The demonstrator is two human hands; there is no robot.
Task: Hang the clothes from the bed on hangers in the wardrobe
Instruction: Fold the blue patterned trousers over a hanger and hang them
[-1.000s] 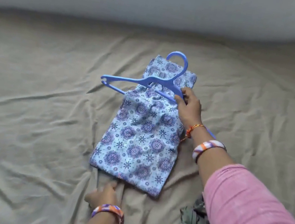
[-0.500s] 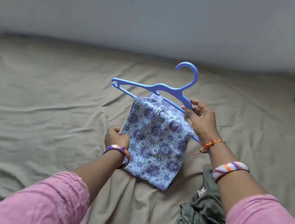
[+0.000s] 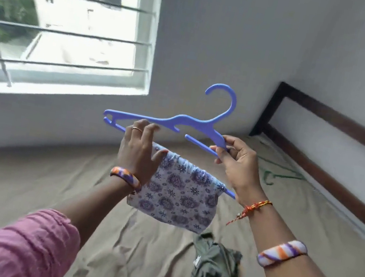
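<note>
Hanger (image 3: 180, 123) held level above the bed (image 3: 22, 185): left hand (image 3: 136, 152) grips its left arm and pinches the folded printed cloth (image 3: 179, 194) on the bar; right hand (image 3: 236, 165) pinches the right end, steadying it for carrying.

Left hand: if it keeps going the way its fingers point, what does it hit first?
The left hand points up and away, fingers at the blue hanger top bar. Past it, probably only the grey wall beside the window; depth unclear.
</note>
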